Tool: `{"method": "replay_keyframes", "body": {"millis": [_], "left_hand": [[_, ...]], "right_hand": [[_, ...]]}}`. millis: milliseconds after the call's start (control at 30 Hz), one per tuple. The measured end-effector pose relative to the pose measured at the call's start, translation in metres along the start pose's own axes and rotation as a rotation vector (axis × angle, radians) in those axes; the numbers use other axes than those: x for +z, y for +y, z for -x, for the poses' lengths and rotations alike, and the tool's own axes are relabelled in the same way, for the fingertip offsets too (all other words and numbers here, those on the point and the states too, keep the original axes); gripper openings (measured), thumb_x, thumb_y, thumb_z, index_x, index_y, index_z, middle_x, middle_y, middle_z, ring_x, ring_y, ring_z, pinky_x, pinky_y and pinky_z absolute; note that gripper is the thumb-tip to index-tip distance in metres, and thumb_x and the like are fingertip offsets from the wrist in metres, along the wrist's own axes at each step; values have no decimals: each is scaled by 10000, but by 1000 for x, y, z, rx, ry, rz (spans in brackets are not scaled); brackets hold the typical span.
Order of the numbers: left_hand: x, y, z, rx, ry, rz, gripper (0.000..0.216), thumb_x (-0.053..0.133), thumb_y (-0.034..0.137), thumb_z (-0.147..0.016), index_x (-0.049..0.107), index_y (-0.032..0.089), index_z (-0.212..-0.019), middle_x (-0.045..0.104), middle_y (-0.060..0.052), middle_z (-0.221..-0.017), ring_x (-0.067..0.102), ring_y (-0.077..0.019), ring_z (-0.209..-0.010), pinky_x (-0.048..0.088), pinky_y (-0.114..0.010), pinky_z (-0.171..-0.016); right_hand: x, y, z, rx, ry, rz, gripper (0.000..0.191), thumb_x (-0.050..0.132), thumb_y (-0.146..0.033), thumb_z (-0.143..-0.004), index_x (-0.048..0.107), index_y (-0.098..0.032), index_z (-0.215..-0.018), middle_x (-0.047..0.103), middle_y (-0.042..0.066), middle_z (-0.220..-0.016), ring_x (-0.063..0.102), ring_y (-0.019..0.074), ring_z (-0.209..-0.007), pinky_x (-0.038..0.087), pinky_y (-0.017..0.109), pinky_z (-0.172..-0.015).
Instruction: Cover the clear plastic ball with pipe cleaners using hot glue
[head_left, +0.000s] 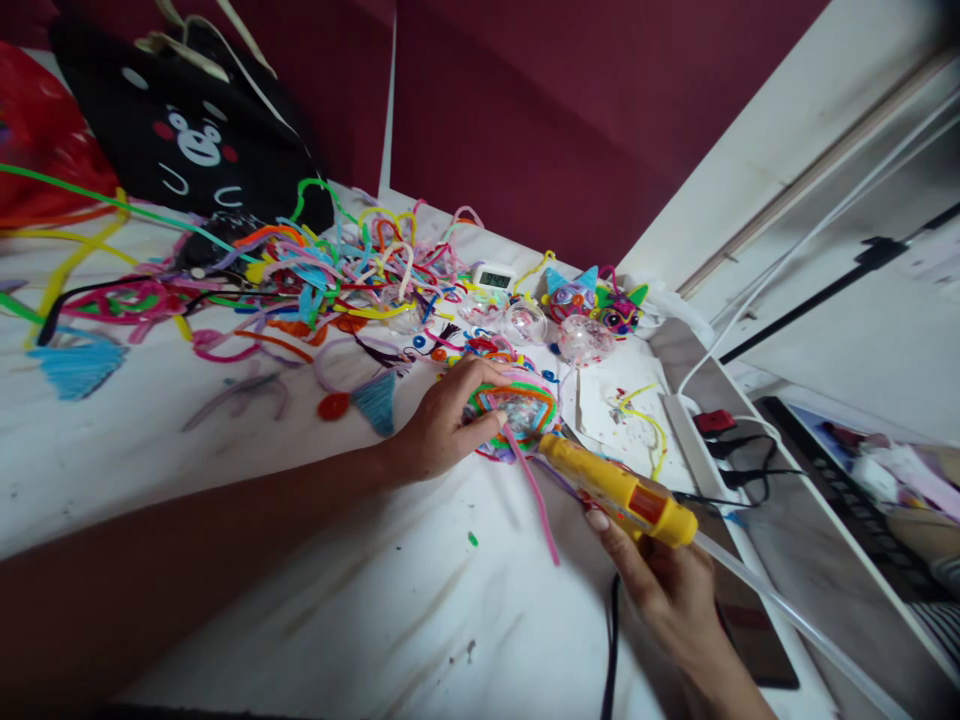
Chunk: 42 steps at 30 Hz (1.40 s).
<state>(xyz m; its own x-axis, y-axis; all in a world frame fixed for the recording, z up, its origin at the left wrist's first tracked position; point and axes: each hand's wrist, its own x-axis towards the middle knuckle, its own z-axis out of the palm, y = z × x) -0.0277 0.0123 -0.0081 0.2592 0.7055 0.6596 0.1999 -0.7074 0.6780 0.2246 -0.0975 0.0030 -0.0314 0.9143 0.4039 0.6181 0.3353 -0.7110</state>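
My left hand [444,423] rests on a round craft piece [517,408], a clear ball wrapped in coloured pipe cleaners, with fingers curled over its left side. A pink pipe cleaner [534,492] trails from it toward me. My right hand [664,585] grips a yellow hot glue gun [615,488], its nozzle pointing at the piece's lower right edge. A clear glue stick [787,612] sticks out of the gun's back.
A tangle of pipe cleaners [330,270] covers the white table's [390,600] far side. Clear balls [525,322], two cat-shaped figures [592,300], a small digital clock [493,277], a black bear bag [195,140], a power strip [720,440] and blue tassels [79,365] lie around.
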Motion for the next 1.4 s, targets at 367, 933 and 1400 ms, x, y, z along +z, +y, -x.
{"method": "replay_keyframes", "body": {"millis": [367,933,1400], "left_hand": [[-1,3,0,0,-10,-8,221,567,156,-848,540,182,-1065,601,-115,-1178,567,-260,-1209,450,-438,-1036],[1,0,0,17,0,-5,219,571,156,-845,539,178,-1061,606,-117,-1179,570,-267,-1210,447,-423,-1036],[0,0,0,20,-5,-2,219,577,157,-847,547,175,-1063,610,-114,-1162,576,-271,-1193,449,-434,-1028]], "right_hand": [[-4,2,7,-130,-7,150,184,644,-235,-884,677,-249,-1065,697,70,-1019,692,229,-915,575,336,-777],[-4,8,9,-239,-35,328,267,589,-221,-918,608,-220,-1184,675,95,-1179,663,248,-1062,536,394,-876],[-2,8,6,-349,15,332,266,595,-175,-904,597,-200,-1169,681,72,-1142,662,203,-1032,522,320,-881]]}}
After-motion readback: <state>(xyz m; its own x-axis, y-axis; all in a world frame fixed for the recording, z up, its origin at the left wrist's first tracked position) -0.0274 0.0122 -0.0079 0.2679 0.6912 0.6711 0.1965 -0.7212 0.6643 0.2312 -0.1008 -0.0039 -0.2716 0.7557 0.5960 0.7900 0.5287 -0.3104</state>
